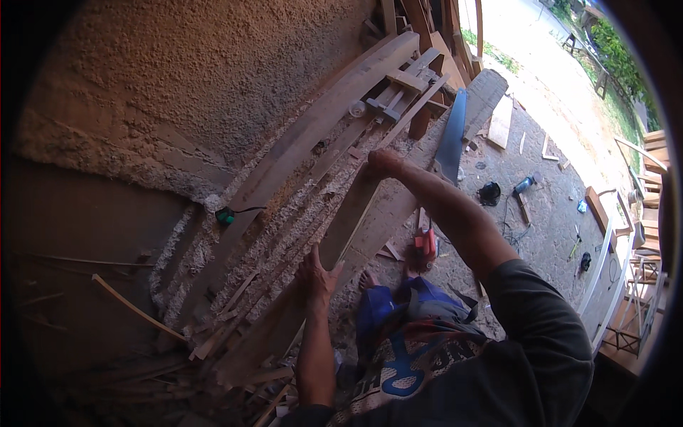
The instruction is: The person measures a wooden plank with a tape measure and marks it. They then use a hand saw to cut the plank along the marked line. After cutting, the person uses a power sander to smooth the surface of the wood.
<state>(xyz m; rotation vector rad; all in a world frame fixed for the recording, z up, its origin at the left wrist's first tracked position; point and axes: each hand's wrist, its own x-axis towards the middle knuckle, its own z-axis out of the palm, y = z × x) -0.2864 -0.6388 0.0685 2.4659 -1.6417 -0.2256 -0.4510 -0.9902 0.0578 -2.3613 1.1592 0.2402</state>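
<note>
A narrow wooden board [350, 215] slants in front of me over the workbench, tilted so that one edge catches the light. My right hand [386, 163] is closed over its far end. Lower down, my left hand [320, 276] grips the board from the side, thumb stretched along it and fingers partly hidden. Just beyond my right forearm, a handsaw [450, 142] with a blue-grey blade lies on a thick plank. Farther off on the bench is a wooden clamp-like fixture [395, 99].
Wood shavings [260, 245] cover the bench beside a rough wall [192, 78]. A green tape measure [225, 215] sits on the left. A red tool [426, 245] is near my feet. On the floor at right lie a blue power tool [524, 185], cords and wood offcuts.
</note>
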